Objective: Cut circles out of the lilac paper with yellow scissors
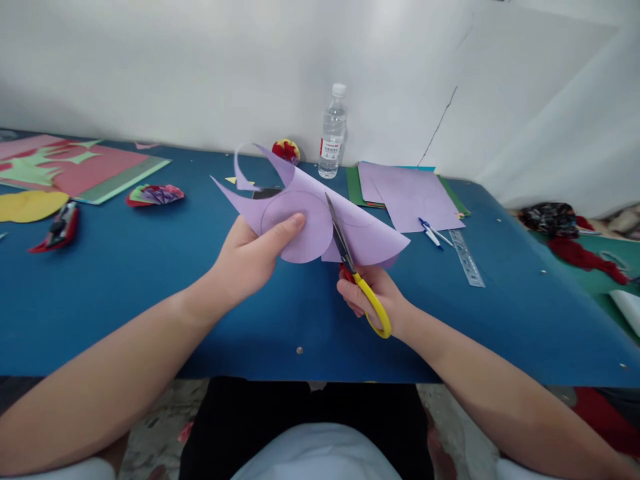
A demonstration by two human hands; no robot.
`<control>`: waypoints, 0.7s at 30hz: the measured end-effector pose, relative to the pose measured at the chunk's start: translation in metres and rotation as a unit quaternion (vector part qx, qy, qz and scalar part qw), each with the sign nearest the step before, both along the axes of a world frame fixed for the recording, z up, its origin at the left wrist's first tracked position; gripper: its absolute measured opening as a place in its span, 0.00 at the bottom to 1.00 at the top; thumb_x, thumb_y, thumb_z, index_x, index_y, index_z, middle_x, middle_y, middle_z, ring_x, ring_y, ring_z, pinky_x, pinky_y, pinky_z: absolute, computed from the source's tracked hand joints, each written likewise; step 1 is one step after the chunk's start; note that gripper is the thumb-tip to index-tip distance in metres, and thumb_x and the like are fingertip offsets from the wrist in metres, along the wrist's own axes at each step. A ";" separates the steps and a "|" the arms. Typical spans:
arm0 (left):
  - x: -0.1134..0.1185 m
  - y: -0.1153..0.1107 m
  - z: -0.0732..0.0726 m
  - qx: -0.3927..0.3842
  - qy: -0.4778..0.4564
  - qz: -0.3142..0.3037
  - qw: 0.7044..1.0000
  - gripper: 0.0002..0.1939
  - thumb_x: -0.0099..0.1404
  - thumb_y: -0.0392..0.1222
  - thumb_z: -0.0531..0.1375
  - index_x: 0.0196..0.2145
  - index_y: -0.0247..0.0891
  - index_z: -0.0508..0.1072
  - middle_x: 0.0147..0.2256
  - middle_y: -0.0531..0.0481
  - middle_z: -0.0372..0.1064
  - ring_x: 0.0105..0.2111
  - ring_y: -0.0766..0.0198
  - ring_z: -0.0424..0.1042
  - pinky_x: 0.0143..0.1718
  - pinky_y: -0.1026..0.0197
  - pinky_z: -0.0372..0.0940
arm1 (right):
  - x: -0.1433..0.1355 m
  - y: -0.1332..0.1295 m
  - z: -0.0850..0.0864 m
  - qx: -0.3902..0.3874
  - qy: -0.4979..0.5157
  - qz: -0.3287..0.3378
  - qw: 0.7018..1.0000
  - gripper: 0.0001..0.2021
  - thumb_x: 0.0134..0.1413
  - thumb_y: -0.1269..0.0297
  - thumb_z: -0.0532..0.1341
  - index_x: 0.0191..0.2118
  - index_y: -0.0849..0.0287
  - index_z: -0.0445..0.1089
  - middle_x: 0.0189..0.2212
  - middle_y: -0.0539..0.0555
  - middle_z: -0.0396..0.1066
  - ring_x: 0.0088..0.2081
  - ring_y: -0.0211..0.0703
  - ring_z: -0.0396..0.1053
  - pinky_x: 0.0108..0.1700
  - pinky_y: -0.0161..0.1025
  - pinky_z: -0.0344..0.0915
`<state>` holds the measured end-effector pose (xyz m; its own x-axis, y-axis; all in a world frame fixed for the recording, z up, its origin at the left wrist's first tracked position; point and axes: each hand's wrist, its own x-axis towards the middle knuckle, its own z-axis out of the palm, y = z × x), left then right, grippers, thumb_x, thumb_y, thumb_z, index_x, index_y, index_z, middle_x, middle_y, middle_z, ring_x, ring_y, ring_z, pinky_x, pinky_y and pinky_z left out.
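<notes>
My left hand [260,250] pinches a sheet of purple paper [310,233], thumb on top and fingers hidden behind it. Curved pencil outlines show on the paper, and its left and lower edges are cut into rounded shapes with a thin curling strip at the upper left. In my right hand [375,293] are scissors [367,297] with yellow and red handles, fingers through the loops. Their dark blades point up and lie against the paper, just right of the rounded part. The sheet's right side folds over above my right hand. Both hands are raised over the blue table [240,333].
A water bottle [333,137] stands by the wall. Purple sheets [410,193], pens [431,233] and a clear ruler [466,259] lie right. Coloured paper [110,173], a stapler-like red and black item [61,227] and a folded paper piece [156,195] lie left.
</notes>
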<state>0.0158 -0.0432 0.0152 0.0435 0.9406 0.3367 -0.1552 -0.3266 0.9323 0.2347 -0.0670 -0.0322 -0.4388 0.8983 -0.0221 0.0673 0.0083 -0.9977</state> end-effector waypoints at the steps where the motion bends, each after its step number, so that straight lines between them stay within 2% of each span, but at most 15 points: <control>1: 0.000 -0.001 0.001 0.004 0.010 0.001 1.000 0.11 0.67 0.50 0.73 0.45 0.44 0.86 0.44 0.47 0.84 0.50 0.46 0.81 0.54 0.49 0.76 | 0.000 0.001 0.000 0.000 0.003 0.002 1.000 0.24 0.54 0.40 0.73 0.32 0.54 0.66 0.22 0.45 0.59 0.23 0.39 0.57 0.23 0.39 0.56; 5: 0.001 -0.006 0.008 0.017 0.057 -0.005 0.998 0.11 0.68 0.51 0.72 0.42 0.43 0.85 0.44 0.47 0.83 0.51 0.45 0.80 0.57 0.46 0.75 | -0.002 0.002 0.000 0.018 0.013 0.000 1.000 0.27 0.52 0.34 0.72 0.33 0.53 0.66 0.23 0.45 0.60 0.25 0.39 0.59 0.24 0.38 0.57; 12: 0.000 -0.007 0.007 0.019 0.077 0.024 0.997 0.10 0.67 0.51 0.72 0.38 0.44 0.85 0.41 0.49 0.84 0.46 0.47 0.81 0.51 0.48 0.78 | 0.000 0.002 -0.002 0.038 -0.008 -0.004 0.999 0.27 0.58 0.34 0.69 0.30 0.53 0.64 0.22 0.44 0.57 0.23 0.37 0.56 0.24 0.38 0.54; 21: -0.001 -0.005 0.005 0.031 0.082 0.023 0.996 0.10 0.68 0.51 0.71 0.41 0.44 0.85 0.43 0.48 0.84 0.49 0.46 0.81 0.55 0.47 0.78 | 0.001 0.001 -0.003 0.056 0.007 0.009 0.998 0.28 0.59 0.33 0.69 0.29 0.53 0.63 0.22 0.44 0.57 0.24 0.38 0.55 0.24 0.38 0.53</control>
